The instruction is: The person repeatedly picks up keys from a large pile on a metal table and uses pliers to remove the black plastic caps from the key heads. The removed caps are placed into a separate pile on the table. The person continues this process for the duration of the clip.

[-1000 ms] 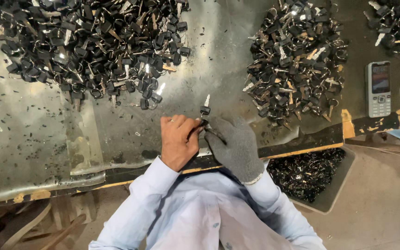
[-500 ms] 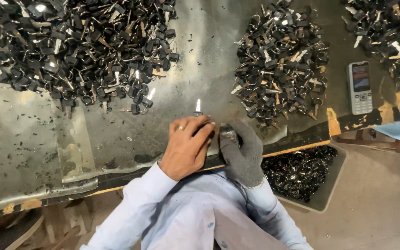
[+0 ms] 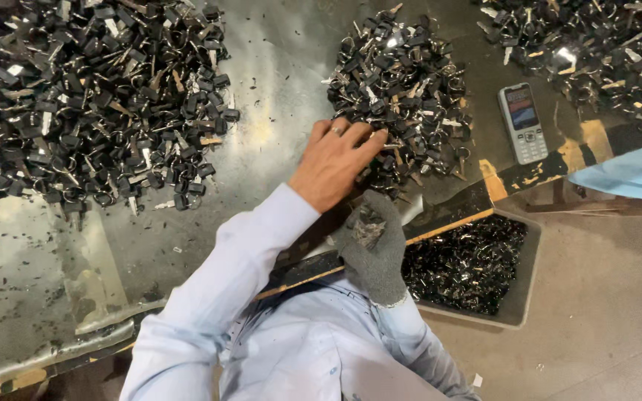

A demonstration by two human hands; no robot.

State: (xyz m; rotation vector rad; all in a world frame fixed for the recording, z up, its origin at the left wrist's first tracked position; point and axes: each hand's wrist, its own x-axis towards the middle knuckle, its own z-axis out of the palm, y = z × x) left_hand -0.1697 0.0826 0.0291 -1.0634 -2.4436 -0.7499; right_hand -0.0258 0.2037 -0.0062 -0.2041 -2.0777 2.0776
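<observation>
Reaching forward since the earlier frame, the bare left hand (fingers spread) now touches the middle key pile; the gloved right hand, loosely curled, grip indiscernible, rests at the table edge beside that pile, above a tray.

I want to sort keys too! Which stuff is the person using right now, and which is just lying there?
In use:
left hand, bare, reaching into the middle key pile
right hand, in a grey glove, closed at the table edge
tray of black bits

Lying about:
phone
left key pile
far right key pile
</observation>
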